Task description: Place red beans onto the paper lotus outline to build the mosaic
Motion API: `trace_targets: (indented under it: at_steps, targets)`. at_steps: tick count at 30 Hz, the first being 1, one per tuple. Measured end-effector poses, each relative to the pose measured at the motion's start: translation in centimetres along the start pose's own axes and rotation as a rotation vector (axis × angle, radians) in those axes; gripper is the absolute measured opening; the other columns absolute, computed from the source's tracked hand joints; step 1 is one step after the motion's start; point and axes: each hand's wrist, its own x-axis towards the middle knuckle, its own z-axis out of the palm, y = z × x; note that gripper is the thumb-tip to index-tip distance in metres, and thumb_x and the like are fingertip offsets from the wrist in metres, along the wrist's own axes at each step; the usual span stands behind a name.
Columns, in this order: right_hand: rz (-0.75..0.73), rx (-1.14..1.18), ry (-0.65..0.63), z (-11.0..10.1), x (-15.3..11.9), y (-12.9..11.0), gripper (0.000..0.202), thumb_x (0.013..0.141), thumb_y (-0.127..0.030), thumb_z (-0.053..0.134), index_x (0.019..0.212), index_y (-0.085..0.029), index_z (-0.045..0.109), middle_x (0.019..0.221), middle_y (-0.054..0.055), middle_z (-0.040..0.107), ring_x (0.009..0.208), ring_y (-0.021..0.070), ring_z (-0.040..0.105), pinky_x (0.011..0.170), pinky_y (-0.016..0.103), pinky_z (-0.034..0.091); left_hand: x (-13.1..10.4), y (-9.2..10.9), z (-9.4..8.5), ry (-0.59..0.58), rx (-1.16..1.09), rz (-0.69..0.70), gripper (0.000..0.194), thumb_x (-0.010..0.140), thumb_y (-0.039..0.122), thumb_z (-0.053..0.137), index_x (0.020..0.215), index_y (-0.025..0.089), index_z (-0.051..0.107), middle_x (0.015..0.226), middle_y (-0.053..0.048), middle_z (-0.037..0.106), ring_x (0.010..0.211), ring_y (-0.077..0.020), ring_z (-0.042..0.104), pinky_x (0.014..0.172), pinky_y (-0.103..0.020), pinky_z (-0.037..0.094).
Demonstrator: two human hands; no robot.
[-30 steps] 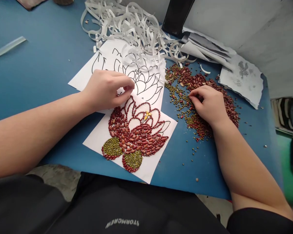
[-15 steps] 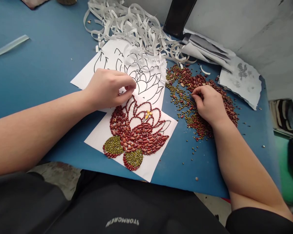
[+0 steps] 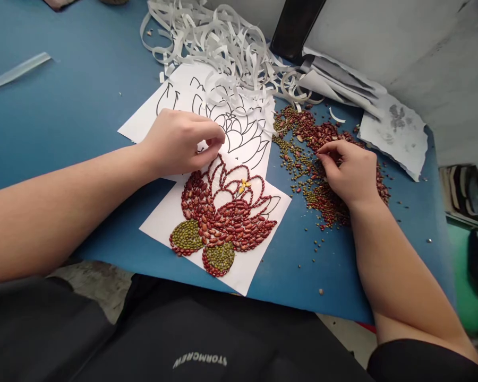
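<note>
My left hand (image 3: pixel 187 139) rests over the upper left of a white sheet (image 3: pixel 159 225), its thumb and fingers curled together; what they hold, if anything, is hidden. On that sheet is a flower picture (image 3: pixel 231 223) made of red speckled beans, with two green mung bean leaves (image 3: pixel 219 257) at its base and a small yellow piece near its middle. My right hand (image 3: pixel 344 172) is over the pile of mixed red and green beans (image 3: pixel 310 127), thumb and forefinger pinched. Whether a bean sits between those fingertips is too small to make out.
A second sheet (image 3: pixel 143 124) with a black-line flower drawing lies behind the bean picture. White paper strips (image 3: pixel 223 45) heap at the back. Beside the wall are folded papers (image 3: pixel 338 79) and a torn sheet (image 3: pixel 394 132). One pale strip (image 3: pixel 16 71) lies far left on the blue table (image 3: pixel 83 106).
My right hand has shifted slightly right over the beans, its thumb and forefinger still together. My left hand keeps its place by the sheet. The whole view has moved a little.
</note>
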Motion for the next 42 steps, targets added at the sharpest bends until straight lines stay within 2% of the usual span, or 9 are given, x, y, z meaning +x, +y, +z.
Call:
trace_targets:
  at_steps: [2, 4, 7, 10, 13, 17, 23, 29, 42]
  targets:
    - [-0.005, 0.047, 0.019, -0.2, -0.1, -0.5, 0.007, 0.089, -0.024, 0.066, 0.092, -0.025, 0.072, 0.093, 0.006, 0.078, 0.082, 0.0235, 0.072, 0.08, 0.041, 0.058, 0.0, 0.0, 0.0, -0.004, -0.016, -0.01, 0.018, 0.094, 0.029, 0.057, 0.088, 0.027, 0.074, 0.083, 0.003, 0.076, 0.074, -0.0151, 0.064, 0.061, -0.032, 0.043]
    - [-0.075, 0.13, -0.002, -0.4, -0.3, -1.5, 0.006, 0.091, -0.025, 0.067, 0.091, -0.026, 0.074, 0.092, 0.005, 0.078, 0.083, 0.0228, 0.073, 0.079, 0.039, 0.058, 0.0, 0.1, -0.1, -0.013, -0.024, -0.019, 0.017, 0.095, 0.028, 0.057, 0.089, 0.026, 0.073, 0.084, 0.003, 0.076, 0.074, -0.0145, 0.064, 0.062, -0.031, 0.043]
    - [-0.264, 0.282, -0.139, -0.5, -0.8, -3.7, 0.009, 0.094, -0.023, 0.068, 0.09, -0.026, 0.075, 0.096, 0.004, 0.078, 0.088, 0.0218, 0.074, 0.082, 0.037, 0.059, 0.0, 0.1, -0.1, -0.023, 0.015, -0.003, 0.018, 0.095, 0.027, 0.058, 0.09, 0.024, 0.074, 0.083, 0.003, 0.076, 0.075, -0.0137, 0.064, 0.062, -0.029, 0.042]
    - [-0.435, 0.374, -0.282, -0.3, -1.6, -5.9, 0.013, 0.097, -0.018, 0.065, 0.093, -0.025, 0.074, 0.096, 0.005, 0.077, 0.088, 0.0193, 0.073, 0.079, 0.032, 0.059, 0.0, 0.1, 0.0, 0.016, 0.051, 0.025, 0.018, 0.093, 0.027, 0.058, 0.088, 0.023, 0.075, 0.079, 0.003, 0.076, 0.072, -0.0143, 0.065, 0.059, -0.03, 0.041]
    - [-0.537, 0.4, -0.334, 0.1, -2.4, -7.3, 0.013, 0.098, -0.015, 0.062, 0.098, -0.023, 0.072, 0.097, 0.006, 0.077, 0.089, 0.0182, 0.071, 0.079, 0.03, 0.057, -0.1, 0.1, 0.1, 0.039, 0.057, 0.027, 0.019, 0.092, 0.027, 0.057, 0.088, 0.024, 0.075, 0.079, 0.001, 0.076, 0.072, -0.0164, 0.067, 0.058, -0.031, 0.042]
    - [-0.614, 0.345, -0.336, 0.4, -2.9, -7.7, 0.012, 0.101, -0.013, 0.058, 0.102, -0.021, 0.068, 0.099, 0.009, 0.076, 0.089, 0.0187, 0.068, 0.081, 0.032, 0.054, -0.1, 0.1, 0.1, 0.026, 0.056, 0.026, 0.018, 0.092, 0.027, 0.058, 0.089, 0.025, 0.075, 0.081, 0.001, 0.077, 0.074, -0.0169, 0.069, 0.058, -0.031, 0.044]
    - [-0.627, 0.251, -0.313, 1.0, -2.9, -7.3, 0.01, 0.102, -0.013, 0.056, 0.101, -0.021, 0.062, 0.097, 0.007, 0.071, 0.089, 0.0183, 0.062, 0.085, 0.034, 0.048, -0.1, 0.0, 0.1, 0.046, 0.083, 0.052, 0.019, 0.092, 0.026, 0.057, 0.089, 0.023, 0.075, 0.081, 0.002, 0.077, 0.073, -0.016, 0.07, 0.057, -0.031, 0.043]
    - [-0.628, 0.149, -0.24, 1.6, -3.4, -7.5, 0.01, 0.102, -0.018, 0.06, 0.095, -0.022, 0.065, 0.106, 0.007, 0.066, 0.095, 0.0207, 0.057, 0.088, 0.039, 0.042, -0.1, 0.0, 0.2, 0.03, 0.081, 0.046, 0.018, 0.092, 0.027, 0.058, 0.089, 0.024, 0.075, 0.081, 0.001, 0.077, 0.073, -0.0162, 0.069, 0.057, -0.031, 0.043]
    - [-0.669, 0.156, -0.235, 2.1, -3.6, -7.5, 0.008, 0.1, -0.016, 0.063, 0.096, -0.02, 0.069, 0.106, 0.009, 0.067, 0.097, 0.0213, 0.059, 0.089, 0.041, 0.041, -0.1, 0.1, 0.0, 0.02, 0.033, 0.016, 0.015, 0.091, 0.027, 0.06, 0.089, 0.025, 0.074, 0.082, -0.001, 0.078, 0.072, -0.0192, 0.07, 0.06, -0.031, 0.048]
